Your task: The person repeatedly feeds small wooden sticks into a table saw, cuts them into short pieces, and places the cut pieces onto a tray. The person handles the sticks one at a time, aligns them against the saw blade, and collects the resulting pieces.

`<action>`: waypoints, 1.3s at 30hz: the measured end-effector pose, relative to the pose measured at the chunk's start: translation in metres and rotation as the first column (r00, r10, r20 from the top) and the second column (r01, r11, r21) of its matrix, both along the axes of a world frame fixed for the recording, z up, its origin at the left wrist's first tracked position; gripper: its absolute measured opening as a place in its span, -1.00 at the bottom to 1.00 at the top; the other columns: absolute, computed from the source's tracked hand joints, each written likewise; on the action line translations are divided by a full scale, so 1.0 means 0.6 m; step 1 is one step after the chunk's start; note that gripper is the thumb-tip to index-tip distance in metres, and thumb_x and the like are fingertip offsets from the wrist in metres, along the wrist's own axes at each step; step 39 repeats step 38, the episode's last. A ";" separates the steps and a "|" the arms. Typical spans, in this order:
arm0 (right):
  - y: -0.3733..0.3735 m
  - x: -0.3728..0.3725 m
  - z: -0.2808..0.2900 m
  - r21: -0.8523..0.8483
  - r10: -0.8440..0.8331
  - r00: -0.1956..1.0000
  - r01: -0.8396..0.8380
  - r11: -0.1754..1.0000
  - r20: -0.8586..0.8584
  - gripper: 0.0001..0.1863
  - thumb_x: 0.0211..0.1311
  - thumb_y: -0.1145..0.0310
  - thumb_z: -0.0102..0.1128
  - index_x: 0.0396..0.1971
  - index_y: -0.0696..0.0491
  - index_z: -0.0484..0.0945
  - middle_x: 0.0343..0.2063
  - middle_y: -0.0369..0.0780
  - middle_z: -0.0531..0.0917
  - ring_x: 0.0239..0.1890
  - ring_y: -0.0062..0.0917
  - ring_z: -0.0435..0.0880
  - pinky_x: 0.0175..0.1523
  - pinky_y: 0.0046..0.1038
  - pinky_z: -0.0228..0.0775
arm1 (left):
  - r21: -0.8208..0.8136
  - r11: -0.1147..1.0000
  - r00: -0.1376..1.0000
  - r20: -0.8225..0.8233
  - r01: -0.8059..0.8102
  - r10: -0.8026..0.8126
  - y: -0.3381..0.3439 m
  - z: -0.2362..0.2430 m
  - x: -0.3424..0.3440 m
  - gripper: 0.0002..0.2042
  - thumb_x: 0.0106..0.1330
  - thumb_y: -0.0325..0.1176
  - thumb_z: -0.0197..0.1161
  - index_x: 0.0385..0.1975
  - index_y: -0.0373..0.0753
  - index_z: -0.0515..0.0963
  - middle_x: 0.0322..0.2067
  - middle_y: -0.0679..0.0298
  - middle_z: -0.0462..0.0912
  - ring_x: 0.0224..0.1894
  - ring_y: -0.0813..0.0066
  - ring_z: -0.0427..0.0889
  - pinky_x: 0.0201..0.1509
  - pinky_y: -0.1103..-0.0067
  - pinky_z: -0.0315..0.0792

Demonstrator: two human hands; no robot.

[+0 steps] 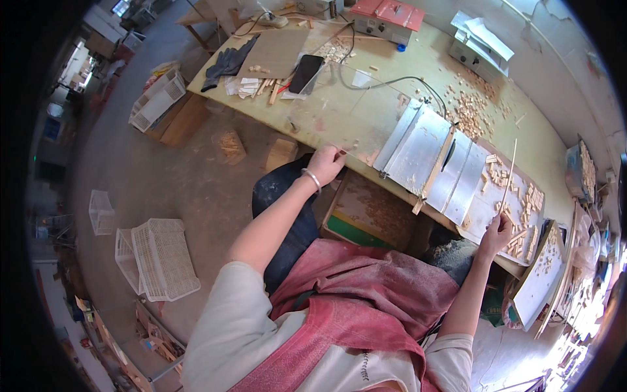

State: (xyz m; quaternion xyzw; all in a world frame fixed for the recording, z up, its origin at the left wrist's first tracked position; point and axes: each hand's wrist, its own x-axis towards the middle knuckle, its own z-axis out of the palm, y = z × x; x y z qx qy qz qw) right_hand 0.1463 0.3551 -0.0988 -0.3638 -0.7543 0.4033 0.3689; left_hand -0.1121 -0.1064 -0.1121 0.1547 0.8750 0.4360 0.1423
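Observation:
My right hand [498, 234] is closed round the lower end of a thin wooden stick [511, 171], which points up and away over a board [473, 225] of small cut wooden pieces [530, 202]. At the table's near edge, my left hand [326, 163] has its fingers pinched together; whatever they hold, if anything, is too small to make out. Between my hands lies a small metal saw table [411, 157], with a dark slot in its top. A wooden strip [435, 168] runs across it, its near end jutting past the front edge.
Sawdust and wood scraps [471, 108] lie behind the saw table. Farther left are a phone [305, 74], cardboard [274, 52] and dark gloves [228, 63]. A cable [398, 80] crosses the yellowish worktable [313, 121]. An open drawer [356, 228] is below; white plastic crates [166, 258] stand on the floor.

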 end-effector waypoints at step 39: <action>-0.010 0.003 0.003 -0.013 -0.030 0.986 0.032 0.999 0.167 -0.83 0.52 0.46 0.26 0.00 0.17 0.68 -0.22 -0.26 0.69 -0.21 -0.63 0.59 -0.11 -0.54 0.51 | 0.201 0.861 0.749 -0.427 -0.467 0.506 -0.382 -0.069 -0.591 -0.49 0.36 -0.31 0.49 0.28 -0.29 0.56 -0.07 0.22 0.74 -0.09 0.49 0.72 0.08 0.54 0.66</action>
